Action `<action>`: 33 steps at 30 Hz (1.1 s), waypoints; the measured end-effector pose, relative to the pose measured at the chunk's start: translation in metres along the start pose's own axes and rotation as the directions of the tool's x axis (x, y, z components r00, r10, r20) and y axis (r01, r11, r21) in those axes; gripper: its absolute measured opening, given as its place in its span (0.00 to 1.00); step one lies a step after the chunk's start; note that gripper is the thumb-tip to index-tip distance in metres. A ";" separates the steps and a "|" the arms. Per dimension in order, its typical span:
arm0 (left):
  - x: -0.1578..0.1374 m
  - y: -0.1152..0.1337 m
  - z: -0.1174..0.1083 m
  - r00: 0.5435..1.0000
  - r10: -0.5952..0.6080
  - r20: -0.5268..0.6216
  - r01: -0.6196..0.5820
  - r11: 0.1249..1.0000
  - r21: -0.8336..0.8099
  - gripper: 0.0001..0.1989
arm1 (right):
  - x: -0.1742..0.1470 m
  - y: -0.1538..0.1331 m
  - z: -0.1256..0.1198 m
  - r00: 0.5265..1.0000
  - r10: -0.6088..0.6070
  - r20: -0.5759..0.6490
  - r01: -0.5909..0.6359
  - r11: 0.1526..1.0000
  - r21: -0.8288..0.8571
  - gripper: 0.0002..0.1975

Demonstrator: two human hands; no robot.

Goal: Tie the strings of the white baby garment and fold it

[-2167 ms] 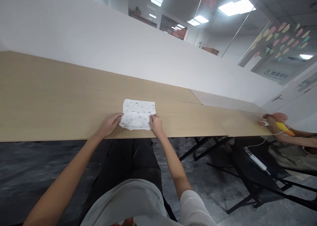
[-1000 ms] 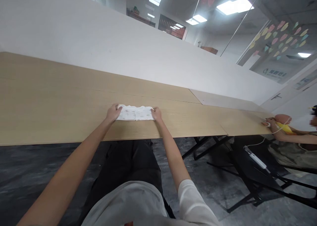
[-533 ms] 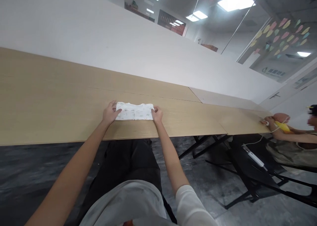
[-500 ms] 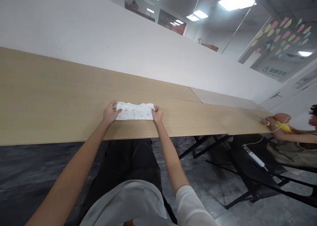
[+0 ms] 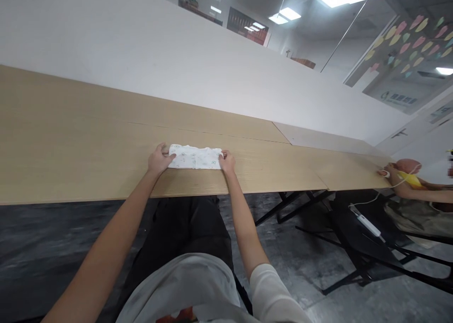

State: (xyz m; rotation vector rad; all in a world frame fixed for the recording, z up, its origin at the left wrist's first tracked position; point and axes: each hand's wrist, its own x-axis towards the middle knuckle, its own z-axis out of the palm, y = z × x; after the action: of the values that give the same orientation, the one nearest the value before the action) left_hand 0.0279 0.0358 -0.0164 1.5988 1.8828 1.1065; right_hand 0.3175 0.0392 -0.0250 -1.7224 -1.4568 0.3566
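White printed cloth (image 5: pixel 196 157); folded flat

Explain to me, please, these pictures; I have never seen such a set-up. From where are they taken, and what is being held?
There is no machine here: a person works with two bare hands. Every picture comes from one camera worn on that person's head, looking forward and down. On the long table, or just above it, is a white patterned cloth in a narrow strip. The left hand holds its left end; the right hand holds its right end. At the far right, another person's arm reaches to the table, near a black chair.
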 end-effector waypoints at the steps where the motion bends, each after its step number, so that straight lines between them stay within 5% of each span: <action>1: 0.000 -0.001 0.000 1.000 0.011 0.013 -0.010 1.000 -0.019 0.41 | 0.000 0.000 0.000 1.000 -0.007 -0.001 0.007 1.000 -0.004 0.14; 16: -0.001 -0.004 0.002 0.998 0.060 0.016 -0.057 0.988 -0.144 0.43 | -0.003 0.000 0.000 0.985 -0.173 0.023 0.173 0.985 -0.018 0.19; 22: 0.000 -0.004 0.004 0.998 0.057 0.000 -0.056 0.979 -0.196 0.43 | -0.003 0.002 0.002 0.995 -0.101 0.016 0.102 0.986 -0.131 0.13; 28: 0.001 -0.006 0.000 0.985 0.172 -0.014 -0.172 0.985 0.024 0.26 | -0.001 0.006 0.004 0.994 -0.094 -0.063 0.083 0.985 -0.149 0.11; 33: 0.002 -0.009 0.000 0.993 0.108 -0.050 -0.104 0.992 0.073 0.21 | -0.003 0.001 -0.001 0.995 0.039 -0.093 -0.045 0.998 -0.053 0.14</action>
State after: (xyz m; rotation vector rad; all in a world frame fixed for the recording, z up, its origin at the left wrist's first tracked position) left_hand 0.0216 0.0379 -0.0231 1.7424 1.9093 1.1498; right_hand 0.3178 0.0365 -0.0257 -1.7921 -1.3774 0.2580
